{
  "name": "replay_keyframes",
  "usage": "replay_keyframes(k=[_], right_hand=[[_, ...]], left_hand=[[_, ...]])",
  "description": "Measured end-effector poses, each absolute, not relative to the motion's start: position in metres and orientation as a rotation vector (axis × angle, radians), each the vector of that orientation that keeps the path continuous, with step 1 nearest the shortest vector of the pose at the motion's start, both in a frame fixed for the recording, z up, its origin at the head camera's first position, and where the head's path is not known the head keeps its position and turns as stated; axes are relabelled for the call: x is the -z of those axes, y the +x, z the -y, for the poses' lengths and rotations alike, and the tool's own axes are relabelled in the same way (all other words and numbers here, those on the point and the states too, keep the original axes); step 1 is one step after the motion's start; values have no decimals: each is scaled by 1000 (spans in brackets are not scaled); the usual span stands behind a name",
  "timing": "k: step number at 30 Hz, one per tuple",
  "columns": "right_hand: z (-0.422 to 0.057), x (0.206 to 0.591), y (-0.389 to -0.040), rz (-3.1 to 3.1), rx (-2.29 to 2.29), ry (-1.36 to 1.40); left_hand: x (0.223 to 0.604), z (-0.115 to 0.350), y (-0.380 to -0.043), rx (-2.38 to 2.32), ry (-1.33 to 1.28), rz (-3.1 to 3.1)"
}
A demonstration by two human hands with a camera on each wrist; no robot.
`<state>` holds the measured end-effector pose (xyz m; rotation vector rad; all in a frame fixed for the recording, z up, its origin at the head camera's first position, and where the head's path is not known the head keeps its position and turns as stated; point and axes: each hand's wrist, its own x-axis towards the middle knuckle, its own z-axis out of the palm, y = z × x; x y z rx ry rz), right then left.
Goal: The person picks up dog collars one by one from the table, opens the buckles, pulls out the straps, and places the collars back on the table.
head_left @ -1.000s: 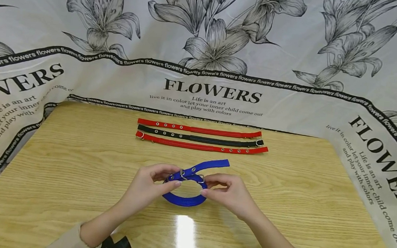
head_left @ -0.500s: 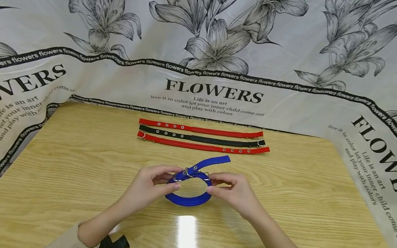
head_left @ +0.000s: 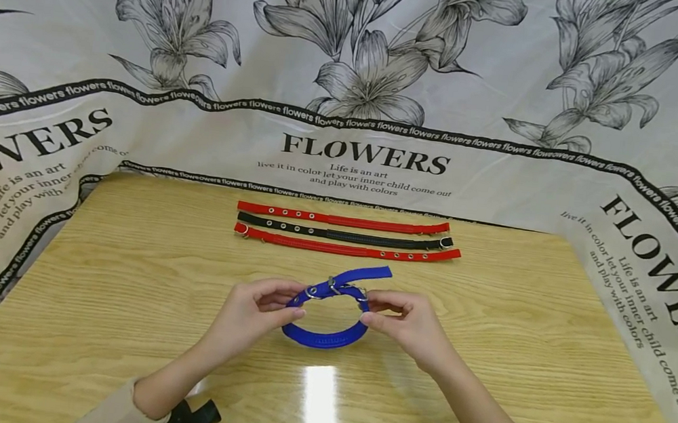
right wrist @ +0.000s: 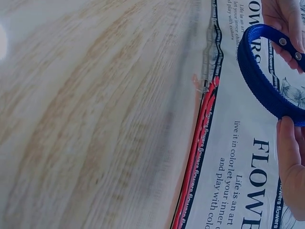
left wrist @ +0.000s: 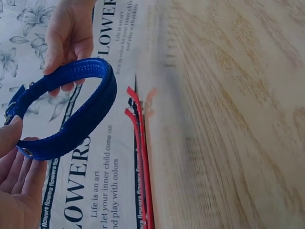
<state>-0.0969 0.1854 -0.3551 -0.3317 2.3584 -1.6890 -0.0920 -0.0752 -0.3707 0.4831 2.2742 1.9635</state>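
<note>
A blue collar (head_left: 323,339), fastened into a loop through its metal buckle (head_left: 332,284), is held up between both hands. My left hand (head_left: 259,309) pinches its left side between thumb and fingers, near the eyelets. On the opposite side, beside a metal D-ring (head_left: 363,295), my right hand (head_left: 408,324) pinches the band. The collar's loose end (head_left: 372,272) sticks out past the buckle toward the far right. In the left wrist view the padded band (left wrist: 107,95) stands as an oval loop.
Beyond the hands, a red collar (head_left: 374,225), a black collar (head_left: 367,239) and another red collar (head_left: 323,245) lie straight, side by side on the wooden table (head_left: 122,299). A flower-print cloth (head_left: 199,137) borders the table at the back and sides.
The blue collar's loop has become wider, with the loose end beyond the buckle shorter. My right hand has shifted a little to the right; both hands keep their pinch.
</note>
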Motion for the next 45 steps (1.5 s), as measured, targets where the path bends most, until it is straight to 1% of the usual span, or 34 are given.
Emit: replay_keyframes(k=[9,16,27,35,45], right_hand=[[-189,355,-97,-2356,1717,-335],[-192,357,-97,-2370,1763,-288],[-194,356,-96,-2349,1778,-307],[-191,357,-94,-2318,1735,-346],[-191,355,-95,-2313,1677,-385]], left_hand=[[372,76,-93,-1993,484,-2237],[373,78,-93,-2005,423,-2227],[375,79,-94,-1974,442,-2227],[374,72,-95,-1934,609,-2335],[372,69,-94,-1879,597,-2416]])
